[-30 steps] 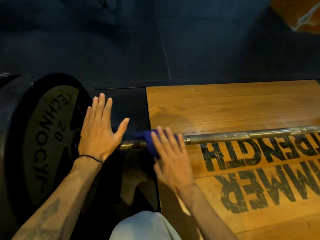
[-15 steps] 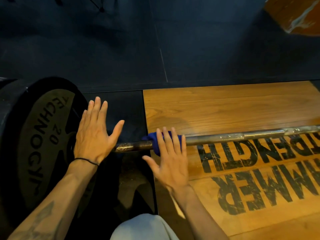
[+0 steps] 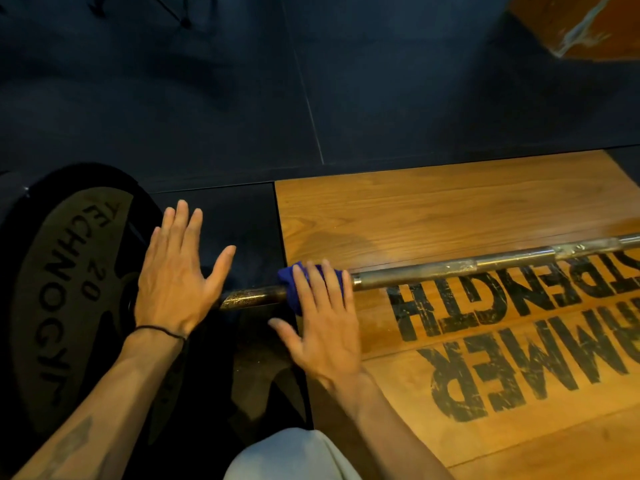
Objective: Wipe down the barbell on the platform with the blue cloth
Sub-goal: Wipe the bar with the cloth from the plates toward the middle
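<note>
From the head camera, the barbell (image 3: 450, 270) lies across the scene from left to right, its steel shaft resting low over the wooden platform (image 3: 433, 209) and running off the right edge. At its left end it passes into a large black weight plate (image 3: 59, 306) lettered TECHNOGYM and 20, which stands upright on the dark rubber floor (image 3: 242, 98).

The blue cloth (image 3: 289, 284) is wrapped around the shaft just where the wood meets the black rubber strip. The right hand (image 3: 322, 327) lies flat over the cloth, fingers straight and side by side, pressing it onto the bar, thumb spread out to the left; nothing is curled around the shaft.

The left hand (image 3: 173, 282) is spread flat too, fingers straight and pointing away, thumb out to the right. It sits over the bar right beside the plate's hub; whether the palm touches the bar cannot be told. A thin black band (image 3: 159, 329) circles that wrist.

Large worn black lettering (image 3: 519, 341) is stencilled on the near part of the platform. A pale-clothed knee (image 3: 291, 455) shows at the near edge. An orange-brown box (image 3: 581, 26) sits at the far right corner.
</note>
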